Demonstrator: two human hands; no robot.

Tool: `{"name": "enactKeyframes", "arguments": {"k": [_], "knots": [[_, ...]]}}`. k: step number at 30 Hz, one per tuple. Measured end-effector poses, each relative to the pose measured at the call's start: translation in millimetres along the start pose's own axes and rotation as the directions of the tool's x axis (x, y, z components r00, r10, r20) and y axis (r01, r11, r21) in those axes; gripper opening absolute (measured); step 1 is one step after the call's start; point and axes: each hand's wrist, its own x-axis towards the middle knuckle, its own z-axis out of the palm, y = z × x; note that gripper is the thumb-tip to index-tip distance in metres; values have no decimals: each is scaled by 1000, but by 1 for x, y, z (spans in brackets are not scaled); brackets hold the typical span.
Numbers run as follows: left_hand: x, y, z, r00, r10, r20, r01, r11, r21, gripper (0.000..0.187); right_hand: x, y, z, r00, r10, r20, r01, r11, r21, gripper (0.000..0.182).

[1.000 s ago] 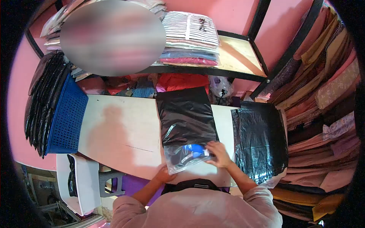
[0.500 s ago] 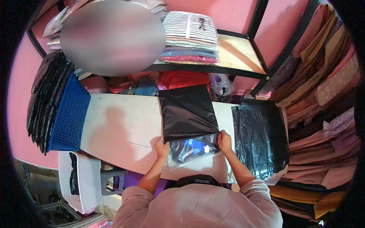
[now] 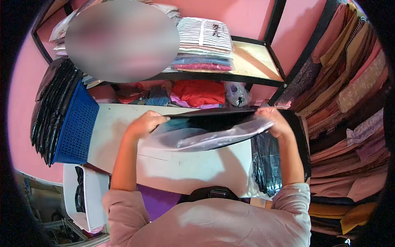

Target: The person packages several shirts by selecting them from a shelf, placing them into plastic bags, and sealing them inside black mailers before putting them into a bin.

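My left hand (image 3: 147, 123) and right hand (image 3: 273, 121) grip opposite ends of the raised black bag (image 3: 205, 122); the next move likely calls for even tension.

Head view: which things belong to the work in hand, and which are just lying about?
In use:
plastic bag, held between left hand and right hand
white table beneath it
black plastic pile at right, possibly related

Apparently just lying about:
blue basket
white tub
striped cloth on the shelf
red cloth
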Motion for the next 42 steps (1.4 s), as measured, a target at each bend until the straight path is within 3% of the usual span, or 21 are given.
{"name": "enactKeyframes", "arguments": {"k": [3,7,9,10,11,14,16,19,20,21,23,24,25,28,31,33,34,37,39,40,42], "knots": [[-6,39,-29,988,41,150,-49,997,53,31,-6,-53,0,997,40,64,-34,995,-94,22],[-8,78,-48,972,43,232,-60,996,66,34,-7,-93,0,988,-73,139,97,980,-174,25],[-1,82,-56,925,23,379,-76,989,127,33,3,-93,-7,966,-179,185,236,904,-357,24],[18,60,-63,556,667,496,-827,503,249,34,-9,-106,0,974,-161,161,220,845,-487,23],[-14,88,-62,927,225,299,-319,892,320,38,-28,-122,3,971,-127,201,211,854,-476,21],[-32,88,-59,898,155,413,-228,964,135,43,-38,-121,-4,984,-55,170,108,940,-323,19],[-39,102,-55,970,2,245,-102,912,397,38,-33,-125,-4,932,-141,335,334,691,-641,20],[-35,103,-56,943,147,300,-260,888,379,39,-33,-133,8,943,-208,260,317,799,-511,18],[-28,99,-53,980,87,179,-156,893,422,35,-19,-127,-5,926,-206,315,372,626,-685,15],[-23,99,-56,981,96,170,-161,892,422,35,-13,-123,-13,923,-215,319,381,618,-688,15],[-13,91,-62,805,499,321,-588,741,323,32,-8,-121,-13,943,-261,205,332,709,-622,13],[10,77,-72,685,572,451,-728,520,447,29,2,-120,-15,967,-221,126,247,701,-669,13],[9,89,-64,985,123,124,-168,866,471,30,21,-121,-11,911,-287,297,408,513,-755,13],[21,84,-58,903,366,-224,-207,829,520,33,12,-125,0,820,-514,253,379,155,-912,8],[-11,74,-43,847,416,-331,-237,853,465,31,-22,-112,7,769,-596,230,455,258,-852,12],[-33,42,-7,757,537,-372,-262,772,579,24,-45,-69,9,774,-596,215,422,231,-877,13],[-37,20,18,796,458,-396,-129,767,629,22,-56,-38,9,775,-574,264,424,162,-891,14],[-29,-89,105,885,361,-295,-99,764,637,17,-79,97,5,835,-446,322,407,106,-907,14],[-17,-171,171,979,186,-89,-65,689,722,16,-96,195,6,967,-132,219,236,135,-962,15],[-20,-186,187,979,185,-80,-71,689,721,16,-105,246,3,969,-85,234,242,95,-966,14],[-23,-201,206,938,311,-155,-145,756,639,22,-109,258,24,985,-171,33,77,260,-963,14]]}}
